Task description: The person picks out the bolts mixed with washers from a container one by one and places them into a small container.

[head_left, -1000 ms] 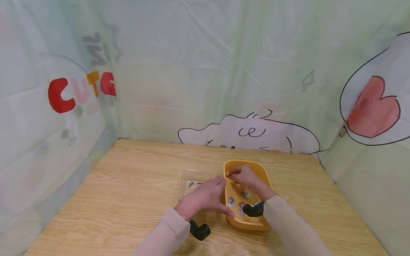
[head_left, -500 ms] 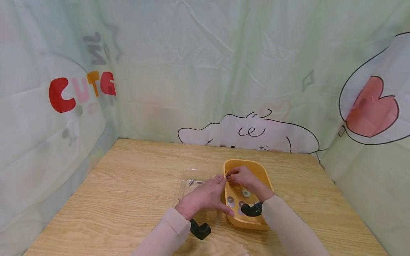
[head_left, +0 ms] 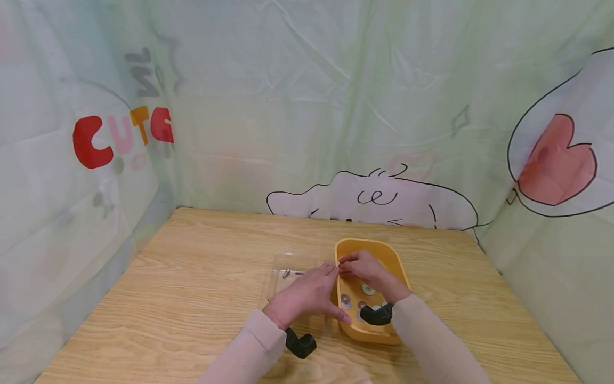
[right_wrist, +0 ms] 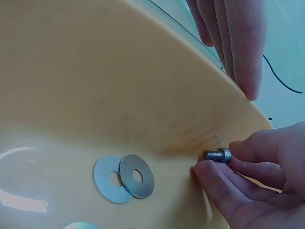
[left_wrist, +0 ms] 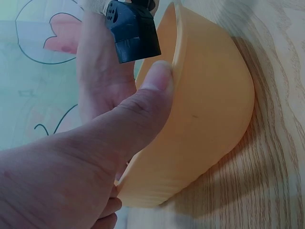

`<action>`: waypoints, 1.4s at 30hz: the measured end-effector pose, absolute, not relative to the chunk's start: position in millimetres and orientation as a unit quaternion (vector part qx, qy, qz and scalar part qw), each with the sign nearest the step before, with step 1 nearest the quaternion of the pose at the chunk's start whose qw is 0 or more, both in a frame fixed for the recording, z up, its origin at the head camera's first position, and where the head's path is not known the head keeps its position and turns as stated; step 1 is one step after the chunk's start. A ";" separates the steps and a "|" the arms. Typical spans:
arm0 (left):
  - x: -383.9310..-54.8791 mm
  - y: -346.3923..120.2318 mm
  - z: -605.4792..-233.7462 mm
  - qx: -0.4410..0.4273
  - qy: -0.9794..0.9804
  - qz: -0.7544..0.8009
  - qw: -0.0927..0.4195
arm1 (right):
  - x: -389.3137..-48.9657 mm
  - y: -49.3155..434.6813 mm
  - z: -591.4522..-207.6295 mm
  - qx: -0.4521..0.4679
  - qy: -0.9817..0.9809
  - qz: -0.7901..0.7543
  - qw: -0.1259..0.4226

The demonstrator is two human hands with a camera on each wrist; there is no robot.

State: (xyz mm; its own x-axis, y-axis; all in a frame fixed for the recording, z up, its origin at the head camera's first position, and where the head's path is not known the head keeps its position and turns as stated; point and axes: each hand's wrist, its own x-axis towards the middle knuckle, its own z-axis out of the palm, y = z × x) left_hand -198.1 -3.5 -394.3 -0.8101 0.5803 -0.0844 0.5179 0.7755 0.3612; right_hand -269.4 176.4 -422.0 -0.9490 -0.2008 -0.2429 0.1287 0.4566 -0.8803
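An orange plastic bin (head_left: 371,338) holds several washers (right_wrist: 138,176). My right hand (head_left: 366,269) is inside it, near its left wall. Thumb and fingers there pinch a small cylindrical-head bolt (right_wrist: 217,155), plainly seen in the right wrist view. My left hand (head_left: 309,293) rests along the bin's left rim, its fingers straight and its thumb (left_wrist: 159,78) pressing on the edge. Two washers overlap on the bin floor in the right wrist view.
Left of the bin lies a clear plastic tray (head_left: 272,282), partly covered by my left hand, with a bolt (head_left: 286,273) and a thin metal piece (head_left: 299,273) in it. Everything stands on a wooden table (head_left: 192,298) with printed curtains (head_left: 259,106) behind.
My right hand has shifted slightly left with the bolt, closer to the bin's left wall. A washer in the bin now lies flatter. The left hand stays in place.
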 end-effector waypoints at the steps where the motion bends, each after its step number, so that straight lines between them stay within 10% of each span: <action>1: -198.3 -3.5 -394.5 0.293 0.937 0.164 0.097 | -269.1 176.4 -422.3 -0.018 0.836 -0.524 0.159; 42: -199.1 -21.4 -390.5 0.268 0.940 0.196 0.082 | -261.5 184.1 -395.2 -0.049 0.772 -0.615 0.151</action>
